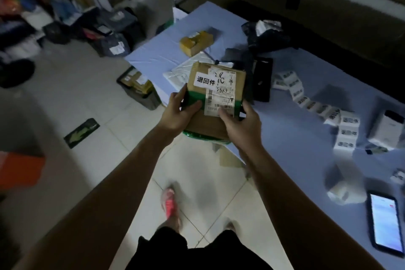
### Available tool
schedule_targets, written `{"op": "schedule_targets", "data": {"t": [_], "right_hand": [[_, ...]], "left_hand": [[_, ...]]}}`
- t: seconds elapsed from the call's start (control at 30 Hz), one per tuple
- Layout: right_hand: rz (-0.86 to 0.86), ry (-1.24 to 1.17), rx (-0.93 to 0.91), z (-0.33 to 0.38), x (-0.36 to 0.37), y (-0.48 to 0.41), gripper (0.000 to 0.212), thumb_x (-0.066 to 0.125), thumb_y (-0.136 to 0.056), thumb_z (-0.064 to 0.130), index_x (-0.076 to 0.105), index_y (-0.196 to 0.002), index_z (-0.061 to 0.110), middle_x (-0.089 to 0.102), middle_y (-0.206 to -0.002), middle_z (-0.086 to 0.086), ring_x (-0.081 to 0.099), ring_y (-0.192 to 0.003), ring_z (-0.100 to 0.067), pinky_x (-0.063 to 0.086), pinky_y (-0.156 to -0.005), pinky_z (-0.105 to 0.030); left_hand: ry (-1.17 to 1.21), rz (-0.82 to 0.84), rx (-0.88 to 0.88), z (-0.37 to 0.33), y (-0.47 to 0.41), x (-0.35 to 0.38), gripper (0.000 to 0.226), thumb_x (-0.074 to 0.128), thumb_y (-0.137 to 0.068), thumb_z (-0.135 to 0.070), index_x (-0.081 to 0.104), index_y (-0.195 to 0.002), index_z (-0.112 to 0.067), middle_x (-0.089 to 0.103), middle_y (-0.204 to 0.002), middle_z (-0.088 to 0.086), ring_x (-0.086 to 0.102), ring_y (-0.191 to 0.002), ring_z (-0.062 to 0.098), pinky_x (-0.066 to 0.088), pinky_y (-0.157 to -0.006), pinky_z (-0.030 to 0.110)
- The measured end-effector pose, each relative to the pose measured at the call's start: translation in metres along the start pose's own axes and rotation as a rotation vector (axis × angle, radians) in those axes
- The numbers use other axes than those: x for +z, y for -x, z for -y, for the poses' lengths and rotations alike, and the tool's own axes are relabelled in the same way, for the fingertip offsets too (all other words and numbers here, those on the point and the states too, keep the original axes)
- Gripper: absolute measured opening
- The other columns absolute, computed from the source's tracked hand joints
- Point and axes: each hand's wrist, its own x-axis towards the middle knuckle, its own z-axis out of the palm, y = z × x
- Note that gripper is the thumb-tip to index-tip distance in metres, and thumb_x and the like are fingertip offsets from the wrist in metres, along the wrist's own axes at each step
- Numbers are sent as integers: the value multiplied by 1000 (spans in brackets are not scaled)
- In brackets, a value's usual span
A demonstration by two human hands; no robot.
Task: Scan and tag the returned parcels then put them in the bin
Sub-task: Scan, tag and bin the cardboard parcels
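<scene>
1. Position. I hold the parcel (pixel 219 85) in both hands over the near-left corner of the counter (pixel 285 138), its near end out past the edge above the floor. Whether its far end touches the counter cannot be told.

2. Grip. My left hand (pixel 179 112) grips the left side, thumb laid across the green tape. My right hand (pixel 241 123) grips the near-right corner, thumb pressed on the shipping label. Neither hand is spread flat.

3. Status. A white return tag (pixel 206 80) is stuck on the top face. The step in hand is judged to be the transfer to the bin (pixel 142 96), which stands on the floor against the counter's left edge.

4. Hazards.
- The grip is on one end only. The unsupported far end may dip and slide out.
- The bin holds parcels. A parcel released from height may land on them and tip over the rim.
- The tag overlaps the label edge. A loose corner may peel.
- A swing to the left may catch the white mailer (pixel 179 72) lying beneath.
</scene>
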Motion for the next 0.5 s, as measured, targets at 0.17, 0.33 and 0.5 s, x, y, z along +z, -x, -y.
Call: {"op": "schedule_targets", "data": {"t": [0.17,0.33,0.5], "right_hand": [[93,61,-60,43,123,-7,47,72,-75,56,65,-119,41,71,-106,24,65,-104,-3,56,-93,-42],[194,71,-41,77,290,2,47,75,-79,50,65,-122,34,71,-113,18,66,-109,-13,54,-97,-46],[330,94,-14,109,417,1,46,75,-81,50,64,-123,32,70,-118,14,65,-111,-16,56,-97,-44]], "left_hand": [[81,-97,-19,44,-19,-119,78,75,-77,-50,45,-149,-39,49,-137,-6,52,-123,7,51,-104,39],[100,-207,-41,102,-47,-261,79,75,-77,-47,42,-149,-36,45,-118,-16,52,-109,-5,54,-88,22],[125,-238,-148,147,-81,-388,88,79,-86,-32,29,-158,-23,47,-128,-13,55,-116,4,52,-73,10]]}}
